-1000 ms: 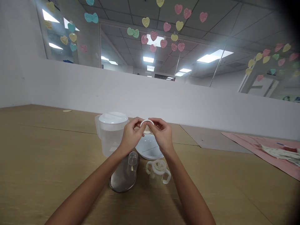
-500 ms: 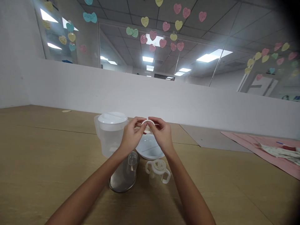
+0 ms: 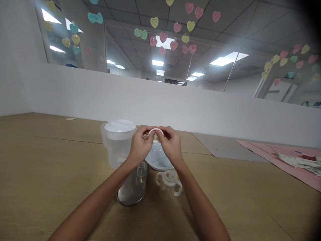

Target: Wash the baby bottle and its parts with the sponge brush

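Note:
My left hand [image 3: 140, 144] and my right hand [image 3: 171, 144] pinch a white bottle ring [image 3: 155, 130] between thumbs and fingertips, from both sides. A pale part sits within the ring; the thumbs partly cover it. Just beneath is a white bowl [image 3: 160, 164], partly hidden by my hands. Nearer to me stands a clear two-handled baby bottle [image 3: 167, 192], with pale coiled tubing or a similar part at its mouth. Beside it, a metal kidney dish [image 3: 129, 194] lies partly under my left forearm, with a clear cap [image 3: 142, 170] at its far end.
A translucent lidded pitcher [image 3: 115, 150] stands left of my left hand. Far right, a pink cloth [image 3: 263, 150] carries a patterned cloth and a blue pen. A white wall [image 3: 87, 93] with windows above it bounds the table [image 3: 62, 167] at the back.
Both hands have shifted slightly left together with the ring, and the right hand has drawn a little closer to the left. The tabletop objects have stayed put.

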`<move>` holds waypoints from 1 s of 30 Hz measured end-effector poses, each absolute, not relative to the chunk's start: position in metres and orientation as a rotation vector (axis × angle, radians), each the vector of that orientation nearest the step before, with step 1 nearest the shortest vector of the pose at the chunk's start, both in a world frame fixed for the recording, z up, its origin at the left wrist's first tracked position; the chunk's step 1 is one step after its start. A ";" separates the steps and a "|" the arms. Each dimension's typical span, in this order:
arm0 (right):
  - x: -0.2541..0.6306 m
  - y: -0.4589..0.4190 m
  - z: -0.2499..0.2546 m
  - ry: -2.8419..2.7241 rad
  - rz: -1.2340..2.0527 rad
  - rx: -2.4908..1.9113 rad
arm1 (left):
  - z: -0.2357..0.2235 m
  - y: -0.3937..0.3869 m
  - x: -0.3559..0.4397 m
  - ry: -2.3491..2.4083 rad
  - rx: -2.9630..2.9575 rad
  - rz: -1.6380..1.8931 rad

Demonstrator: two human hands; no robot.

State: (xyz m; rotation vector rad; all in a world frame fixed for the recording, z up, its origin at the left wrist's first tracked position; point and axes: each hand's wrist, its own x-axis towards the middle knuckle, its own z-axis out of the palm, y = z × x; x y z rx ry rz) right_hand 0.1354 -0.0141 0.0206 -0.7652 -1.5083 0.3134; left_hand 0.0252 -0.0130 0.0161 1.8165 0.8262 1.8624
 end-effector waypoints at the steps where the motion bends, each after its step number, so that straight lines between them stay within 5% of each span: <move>1: 0.135 -0.014 0.021 -1.507 0.350 -0.756 | 0.016 -0.013 0.025 0.835 1.801 1.877; 30: 0.132 -0.013 0.020 -1.363 0.629 -0.701 | 0.019 -0.012 0.024 0.662 1.430 1.650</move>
